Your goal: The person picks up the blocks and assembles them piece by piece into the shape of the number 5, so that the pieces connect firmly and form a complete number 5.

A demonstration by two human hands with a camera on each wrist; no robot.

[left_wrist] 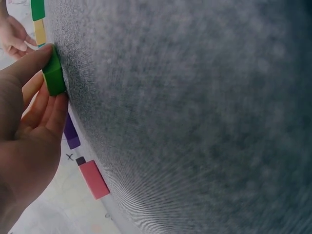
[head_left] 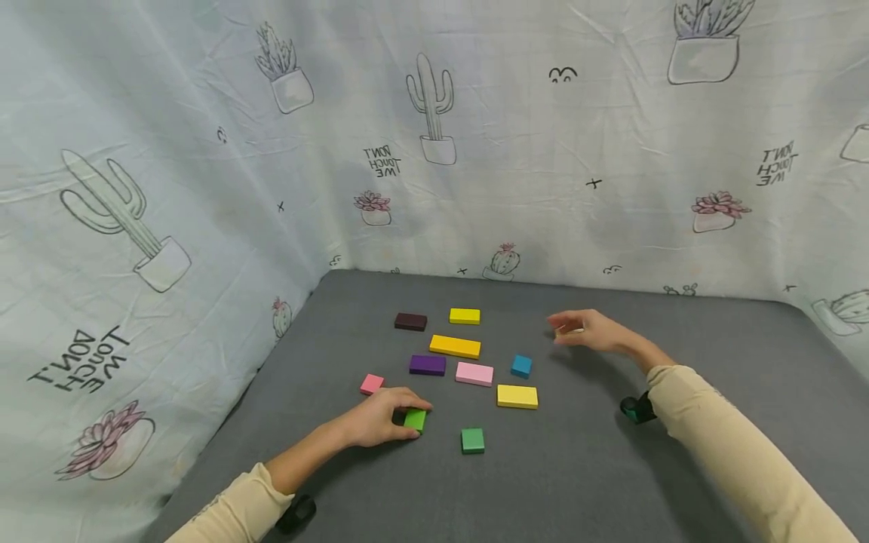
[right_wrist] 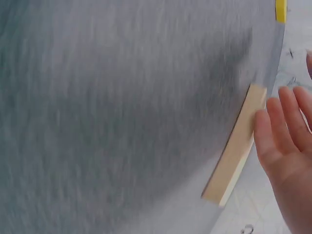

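Observation:
My left hand [head_left: 372, 418] pinches a bright green block [head_left: 416, 421] between thumb and fingers, low over the grey table. In the left wrist view the thumb lies on one end of this block [left_wrist: 54, 77] and the fingertips on the other. A pink-red block [head_left: 371, 384] lies just behind that hand. At the right, my right hand [head_left: 592, 332] hovers with thumb and fingers apart. The right wrist view has its extended fingers [right_wrist: 282, 122] alongside a long, pale wooden block [right_wrist: 236, 146], which the hand mostly hides in the head view.
Toward the middle lie dark brown [head_left: 410, 322], purple [head_left: 428, 365], light pink [head_left: 474, 374] and blue [head_left: 521, 366] blocks, with several yellow ones [head_left: 517, 397] among them. A darker green block [head_left: 472, 441] sits nearest the front. Patterned cloth [head_left: 509, 151] hangs behind the table.

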